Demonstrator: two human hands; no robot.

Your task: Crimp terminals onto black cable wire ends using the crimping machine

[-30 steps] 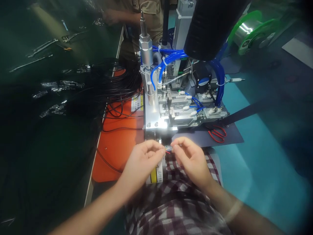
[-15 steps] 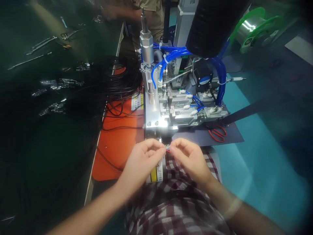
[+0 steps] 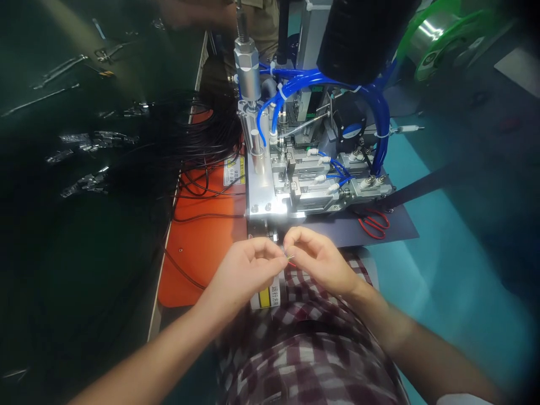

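Observation:
My left hand [image 3: 247, 270] and my right hand [image 3: 318, 260] meet fingertip to fingertip just in front of a metal machine [image 3: 295, 174]. Both hands are closed in a pinch on thin coloured wire ends [image 3: 290, 259], red and green, that show between the fingertips. The wires are very small and mostly hidden by my fingers. My checked shirt lies below the hands. A white and yellow warning label [image 3: 270, 295] on the machine's front sits under my left hand.
Black cables [image 3: 198, 140] pile on the orange mat [image 3: 202, 247] at left. Red-handled scissors [image 3: 374, 222] lie on a dark sheet right of the machine. Blue air hoses [image 3: 295, 93] loop above it. Another person's torso [image 3: 253, 17] is at the back. A green spool [image 3: 442, 34] stands at far right.
My right hand has moved left, closing the gap with my left hand, so the fingertips now touch over the wire ends. The view has shifted slightly.

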